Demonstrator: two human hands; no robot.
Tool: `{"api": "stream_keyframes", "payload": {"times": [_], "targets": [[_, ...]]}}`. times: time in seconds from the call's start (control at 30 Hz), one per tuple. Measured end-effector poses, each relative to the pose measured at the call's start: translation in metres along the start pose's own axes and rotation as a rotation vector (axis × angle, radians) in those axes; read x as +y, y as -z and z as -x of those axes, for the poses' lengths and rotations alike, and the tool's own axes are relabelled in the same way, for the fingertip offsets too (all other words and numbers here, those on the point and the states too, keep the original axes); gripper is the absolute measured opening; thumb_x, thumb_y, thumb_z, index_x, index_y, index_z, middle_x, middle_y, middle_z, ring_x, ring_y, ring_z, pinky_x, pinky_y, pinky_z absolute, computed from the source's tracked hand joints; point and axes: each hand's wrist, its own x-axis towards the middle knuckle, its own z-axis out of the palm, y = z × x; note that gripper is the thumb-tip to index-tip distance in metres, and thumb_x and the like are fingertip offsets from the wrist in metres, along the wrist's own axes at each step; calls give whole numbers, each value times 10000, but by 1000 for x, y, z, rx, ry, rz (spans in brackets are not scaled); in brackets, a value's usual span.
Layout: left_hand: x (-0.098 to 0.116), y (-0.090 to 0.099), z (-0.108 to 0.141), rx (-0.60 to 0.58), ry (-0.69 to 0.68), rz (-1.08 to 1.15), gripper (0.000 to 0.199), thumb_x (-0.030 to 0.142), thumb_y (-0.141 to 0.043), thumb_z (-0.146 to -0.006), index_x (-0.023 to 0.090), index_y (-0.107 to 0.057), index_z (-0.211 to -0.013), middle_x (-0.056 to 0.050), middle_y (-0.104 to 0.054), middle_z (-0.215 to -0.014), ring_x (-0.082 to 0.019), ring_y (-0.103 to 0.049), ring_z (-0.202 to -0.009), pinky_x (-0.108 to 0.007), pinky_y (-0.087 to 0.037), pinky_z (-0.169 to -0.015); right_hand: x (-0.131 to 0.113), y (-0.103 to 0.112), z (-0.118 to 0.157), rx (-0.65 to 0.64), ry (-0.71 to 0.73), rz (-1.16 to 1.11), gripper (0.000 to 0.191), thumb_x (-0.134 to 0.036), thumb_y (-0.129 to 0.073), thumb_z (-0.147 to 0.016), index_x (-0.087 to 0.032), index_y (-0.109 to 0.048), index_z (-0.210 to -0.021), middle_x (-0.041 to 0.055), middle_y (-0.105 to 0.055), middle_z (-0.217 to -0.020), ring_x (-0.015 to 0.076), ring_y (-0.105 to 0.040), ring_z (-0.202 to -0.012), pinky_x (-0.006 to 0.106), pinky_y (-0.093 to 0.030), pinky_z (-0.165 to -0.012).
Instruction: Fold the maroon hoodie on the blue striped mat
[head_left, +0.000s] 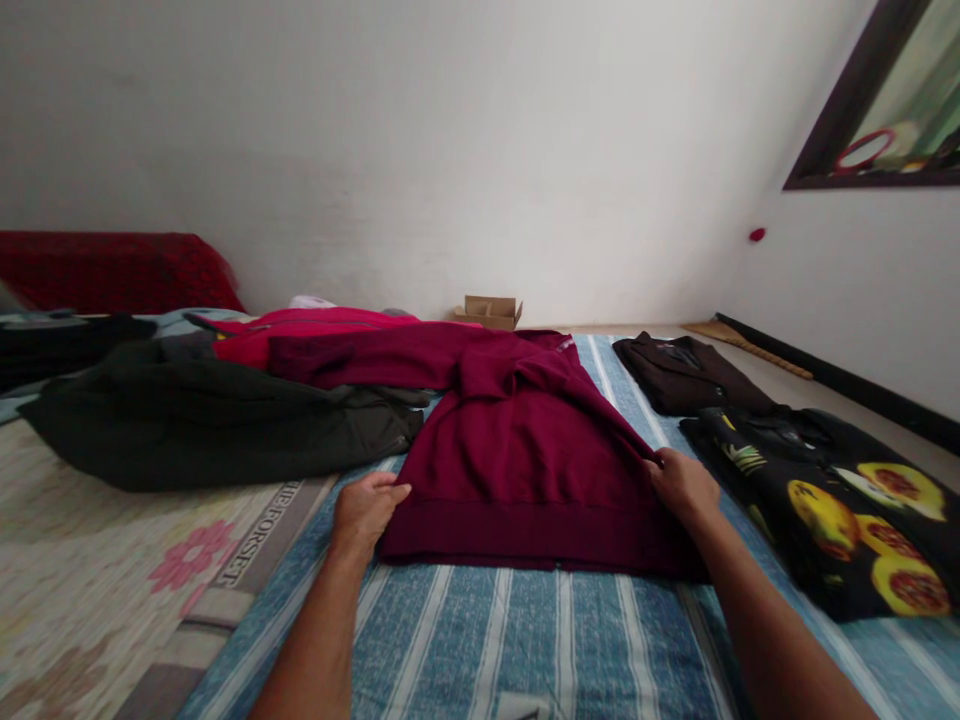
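A maroon sweatshirt [517,450] lies spread on a blue striped sheet [465,640], its ribbed hem towards me. One sleeve stretches off to the left over other clothes; the other sleeve cannot be made out. At the left side near the hem, my left hand [369,512] pinches the cloth between thumb and fingers. My right hand [684,486] grips the right edge a little higher up. Just left of the sweatshirt is a dark green garment [225,420], partly under the maroon sleeve.
Folded at the right are a dark brown garment [686,372] and a black fruit-print garment [840,510]. A bright pink garment [315,322] lies behind the green one. Against the wall stands a small cardboard box [489,312]. A red-covered object [112,272] is at far left.
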Motion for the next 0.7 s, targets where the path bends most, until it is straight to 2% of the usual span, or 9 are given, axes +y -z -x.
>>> {"api": "stream_keyframes", "payload": {"times": [0.1, 0.2, 0.27, 0.47, 0.63, 0.7], "targets": [[-1, 0, -2, -1, -1, -8, 200, 247, -689, -496, 184, -631, -676, -6, -674, -597, -215, -653, -617, -269, -475, -537, 5, -4, -16, -44, -47, -209, 155, -298, -601, -699, -175, -595, -606, 85, -662, -667, 295, -642, -876, 369, -500, -722], [-2, -1, -3, 2, -2, 10, 192, 260, -687, -493, 196, -627, -663, -2, -680, -594, -222, -655, -614, -279, -476, -551, 16, -6, -22, -117, -103, -439, 140, -273, -561, -731, -169, -575, -639, 55, -656, -593, 213, -662, -653, 288, -525, -562], [-2, -2, -4, 4, -5, 2, 181, 268, -683, -492, 203, -624, -650, -1, -678, -582, -228, -655, -612, -286, -475, -555, 21, -6, -23, -158, -135, -572, 102, -241, -564, -730, -165, -576, -663, 55, -664, -591, 190, -653, -582, 280, -535, -542], [-3, -2, -10, 21, -29, -100, 176, 316, -674, -506, 217, -626, -643, -14, -680, -617, -246, -655, -672, -307, -474, -606, 25, -3, -27, -225, -185, -767, 81, -214, -569, -733, -156, -593, -684, 69, -686, -631, 179, -652, -567, 284, -553, -581], [0, -2, -11, 33, -46, -166, 147, 321, -657, -527, 219, -633, -630, -26, -680, -620, -261, -652, -679, -327, -474, -621, 23, -1, -27, -230, -177, -732, 115, -240, -554, -750, -143, -612, -730, 90, -703, -710, 191, -664, -641, 296, -550, -625], [0, -2, -10, 49, -99, -168, 134, 321, -660, -525, 218, -635, -607, -23, -671, -580, -259, -646, -632, -327, -474, -591, 23, -1, -26, -208, -164, -669, 145, -255, -537, -763, -135, -618, -752, 96, -703, -736, 199, -664, -678, 300, -543, -633]]}}
